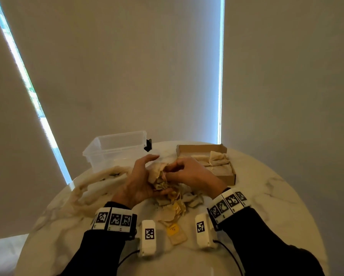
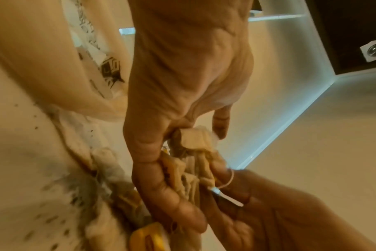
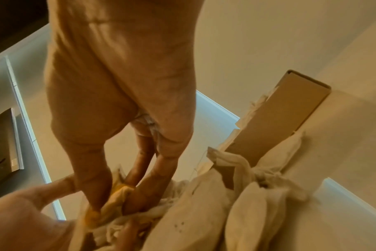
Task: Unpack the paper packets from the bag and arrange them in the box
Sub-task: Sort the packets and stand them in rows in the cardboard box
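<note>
nearest, loose paper packets (image 1: 175, 214) lie on the table (image 1: 266, 212). above them the left hand (image 1: 139, 184) cups a clump (image 1: 160, 177) while the right hand (image 1: 189, 172) pinches one packet from it. the box (image 1: 232, 177) sits just beyond the right hand, the nearer one.

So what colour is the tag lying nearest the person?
Yellow tag, clearest in the head view.
</note>
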Motion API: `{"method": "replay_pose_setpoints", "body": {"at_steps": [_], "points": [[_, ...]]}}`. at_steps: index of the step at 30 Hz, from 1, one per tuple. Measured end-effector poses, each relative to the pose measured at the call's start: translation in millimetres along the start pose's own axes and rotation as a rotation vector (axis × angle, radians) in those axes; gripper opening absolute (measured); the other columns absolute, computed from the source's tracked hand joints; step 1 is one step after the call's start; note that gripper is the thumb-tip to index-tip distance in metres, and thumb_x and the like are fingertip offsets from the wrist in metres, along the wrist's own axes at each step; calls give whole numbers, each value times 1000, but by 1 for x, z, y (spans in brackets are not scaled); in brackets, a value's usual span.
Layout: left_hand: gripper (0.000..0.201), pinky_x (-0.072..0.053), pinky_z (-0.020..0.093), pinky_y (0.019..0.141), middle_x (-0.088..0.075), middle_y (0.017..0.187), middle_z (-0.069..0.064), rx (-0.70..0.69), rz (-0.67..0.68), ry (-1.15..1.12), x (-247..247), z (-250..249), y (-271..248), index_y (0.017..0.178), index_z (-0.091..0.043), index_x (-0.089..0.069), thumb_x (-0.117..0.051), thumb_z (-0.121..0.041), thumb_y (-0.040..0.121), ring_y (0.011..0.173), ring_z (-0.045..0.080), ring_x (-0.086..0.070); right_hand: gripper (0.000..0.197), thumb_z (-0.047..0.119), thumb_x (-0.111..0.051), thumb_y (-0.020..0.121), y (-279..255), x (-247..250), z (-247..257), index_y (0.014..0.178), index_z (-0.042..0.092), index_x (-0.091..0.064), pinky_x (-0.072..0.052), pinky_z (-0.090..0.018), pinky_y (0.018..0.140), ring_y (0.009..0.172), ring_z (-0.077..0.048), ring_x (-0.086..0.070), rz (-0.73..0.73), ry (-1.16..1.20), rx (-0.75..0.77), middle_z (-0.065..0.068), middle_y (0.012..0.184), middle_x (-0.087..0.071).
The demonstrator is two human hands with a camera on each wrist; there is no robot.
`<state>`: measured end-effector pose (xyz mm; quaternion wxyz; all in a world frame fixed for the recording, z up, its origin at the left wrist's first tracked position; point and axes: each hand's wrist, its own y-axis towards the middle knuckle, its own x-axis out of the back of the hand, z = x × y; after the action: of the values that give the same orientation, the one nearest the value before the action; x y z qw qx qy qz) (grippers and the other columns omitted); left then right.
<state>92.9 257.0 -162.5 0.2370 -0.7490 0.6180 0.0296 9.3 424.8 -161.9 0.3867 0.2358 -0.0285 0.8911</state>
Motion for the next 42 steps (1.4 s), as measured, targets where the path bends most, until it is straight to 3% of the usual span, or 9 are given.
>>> {"method": "replay_pose_setpoints", "body": {"at_steps": [3,6,10,14,21,25,31,37,42], "points": [[73,-59,41,78,-66,111,21,-8,0,47,3,5,11,121,0,-74,-66,-66,91,96,34,-68,15,32,-78,95,3,-1,-2,106,24,-84,-62,-37,96,96,-13,-76,7,-12,-39,6,96,-82],[55,-56,36,69,-69,98,20,-55,-31,67,2,10,14,105,-5,-79,-65,-57,98,83,29,-66,12,32,-76,96,4,-3,-2,102,24,-85,-62,-40,100,99,-17,-77,-18,65,-86,3,96,-82],[36,-59,29,58,-69,97,17,-123,-148,31,4,21,18,122,0,-72,-67,-30,103,74,23,-67,11,19,-85,91,2,-6,-7,99,26,-83,-62,-38,100,97,-11,-78,-28,106,-47,5,97,-82],[20,-60,30,56,-69,97,20,-193,-228,56,4,23,21,113,0,-72,-65,-13,100,72,21,-68,21,17,-87,87,1,-5,-9,107,22,-80,-62,-27,84,92,-8,-77,-105,150,-30,5,98,-81],[32,-63,41,69,-77,114,18,-256,-222,36,-1,23,16,122,-15,-74,-49,-9,104,93,30,-73,30,24,-90,84,1,-9,-7,111,22,-78,-64,-27,83,95,-12,-79,-38,234,-62,1,103,-82],[35,-56,37,62,-75,105,23,-223,-202,-4,-4,22,13,118,-3,-76,-46,-12,103,76,27,-69,30,14,-89,85,0,-9,-5,113,18,-76,-60,-17,70,89,-9,-80,-58,237,-43,2,98,-83],[33,-63,36,66,-76,91,17,-242,-224,-63,4,22,10,116,-3,-73,-44,-12,103,69,23,-72,32,15,-88,86,-1,-5,-8,116,16,-76,-58,-22,73,88,-11,-79,-134,373,-19,0,102,-83],[42,-52,26,49,-68,88,15,-229,-295,-22,10,23,12,118,2,-73,-45,-18,94,53,18,-60,28,23,-86,89,1,-2,-9,115,21,-78,-62,-47,89,93,-21,-78,-250,498,-32,-2,103,-82],[34,-46,27,52,-73,89,9,-233,-206,67,11,20,6,108,-5,-75,-60,-32,94,58,16,-61,20,25,-83,92,1,-6,-10,113,26,-81,-61,-50,89,105,-35,-77,-241,434,-28,-2,106,-82]]}}
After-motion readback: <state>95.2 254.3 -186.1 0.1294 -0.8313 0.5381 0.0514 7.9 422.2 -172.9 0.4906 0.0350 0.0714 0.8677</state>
